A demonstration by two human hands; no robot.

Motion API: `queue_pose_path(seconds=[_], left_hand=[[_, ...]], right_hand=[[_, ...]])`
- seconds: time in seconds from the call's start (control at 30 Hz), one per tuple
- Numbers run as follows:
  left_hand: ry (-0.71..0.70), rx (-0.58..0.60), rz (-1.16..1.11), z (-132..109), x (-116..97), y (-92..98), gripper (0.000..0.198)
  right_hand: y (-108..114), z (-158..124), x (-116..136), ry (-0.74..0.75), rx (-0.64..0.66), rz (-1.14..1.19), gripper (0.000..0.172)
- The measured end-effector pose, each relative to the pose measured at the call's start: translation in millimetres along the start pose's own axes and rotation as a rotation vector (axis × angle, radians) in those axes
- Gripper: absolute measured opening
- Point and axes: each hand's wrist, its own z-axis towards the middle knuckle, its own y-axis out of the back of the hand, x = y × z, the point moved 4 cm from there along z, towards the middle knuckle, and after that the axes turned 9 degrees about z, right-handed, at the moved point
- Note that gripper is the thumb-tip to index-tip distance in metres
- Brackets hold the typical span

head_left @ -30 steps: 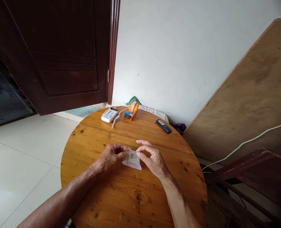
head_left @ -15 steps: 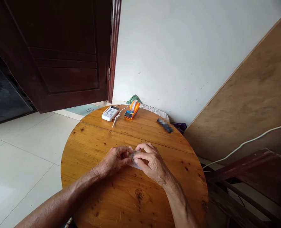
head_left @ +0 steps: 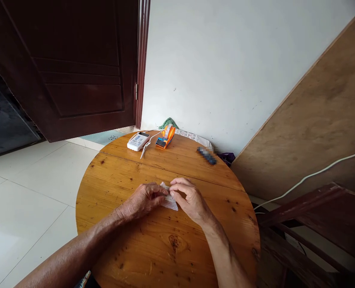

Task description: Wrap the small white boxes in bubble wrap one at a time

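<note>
A small piece of crinkled, translucent white plastic wrap [head_left: 170, 204] lies on the round wooden table [head_left: 129, 244], between my two hands. My left hand [head_left: 149, 198] closes its thumb and fingers on the left side of the wrap. From the right, my right hand [head_left: 189, 198] has its thumb and index finger together at the wrap's upper right edge, with the other fingers curved above. My fingers cover part of the wrap, so I cannot make out whether anything is inside it.
Toward the back of the table are a white box-shaped device [head_left: 138, 141] with a white cable [head_left: 145, 149], an orange tape dispenser [head_left: 166, 138] and a dark pixelated object [head_left: 206, 155]. A white wall [head_left: 201, 72] rises behind; a wooden board [head_left: 309, 116] leans at right.
My right fingers have drawn closer together at the wrap's edge, and more of the wrap shows between my hands. The view has shifted slightly.
</note>
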Motion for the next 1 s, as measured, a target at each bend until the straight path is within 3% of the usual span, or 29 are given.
queue_pose_path(seconds=[0.07,0.2,0.33,0.43,0.53,0.7,0.73,0.83,1.0], left_hand=[[0.015,0.010,-0.045,-0.1,0.4,-0.6,0.020],[0.061,0.034,-0.247,0.1,0.7,0.1,0.023],[0.193,-0.073,-0.469,3.5,8.4,9.7,0.035],[0.325,-0.213,-0.522,6.2,19.2,19.5,0.039],[0.384,-0.268,-0.551,8.3,25.5,23.6,0.038],[0.390,-0.277,-0.514,8.4,27.6,22.8,0.036],[0.380,-0.280,-0.480,7.8,27.1,22.6,0.036],[0.315,-0.254,-0.337,5.6,22.7,19.9,0.047],[0.152,-0.038,-0.246,0.9,7.9,3.2,0.088]], right_hand=[[-4.0,0.3,-1.8,-0.002,0.012,-0.001,0.017],[7.7,1.1,-7.2,-0.047,-0.129,0.087,0.015],[21.9,-0.6,-22.9,-0.227,-0.245,0.118,0.016],[23.8,-1.1,-26.9,-0.261,-0.197,0.074,0.016],[21.6,-1.2,-21.5,-0.228,-0.082,0.123,0.013],[7.7,-2.4,-11.4,-0.165,0.095,0.188,0.033],[3.7,-2.3,-11.2,-0.155,0.092,0.182,0.029],[-4.5,-0.6,-13.3,-0.131,-0.026,0.162,0.007],[-0.6,0.9,-20.3,-0.121,-0.244,0.294,0.013]])
